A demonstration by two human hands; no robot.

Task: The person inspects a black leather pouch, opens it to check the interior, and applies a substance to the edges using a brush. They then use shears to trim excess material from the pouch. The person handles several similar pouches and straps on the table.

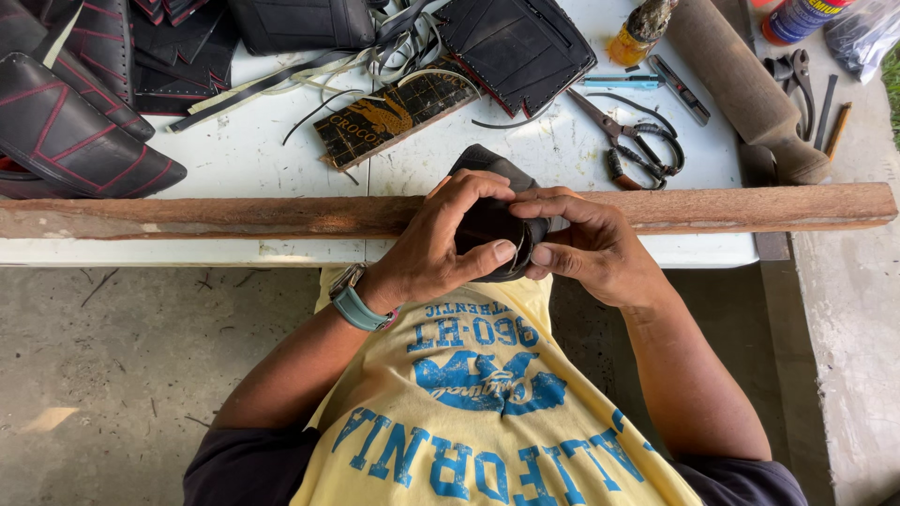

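Stretching away beyond both hands, the white counter (244,155) carries most of the clutter, and a long wooden beam (234,215) lies along its near edge, just past the knuckles. Up and to the left of the left hand (441,239) lie finished-looking black leather panels with red stitching (75,131), and more dark panels (516,42) sit straight ahead of the fingers. Off to the right of the right hand (586,248) a thick wooden handle (750,94) rests at a slant, with scissors (623,131) between it and the hands. Both hands are closed together on a small black leather piece (492,225), held over the beam at the counter's edge; the left hand wraps its top and front, the right hand pinches its side with thumb and forefinger. By the look of it, this piece is partway shaped, folded but with its edge unfinished, while several larger pieces already seem stitched. A teal wristwatch (352,300) sits on the left wrist.
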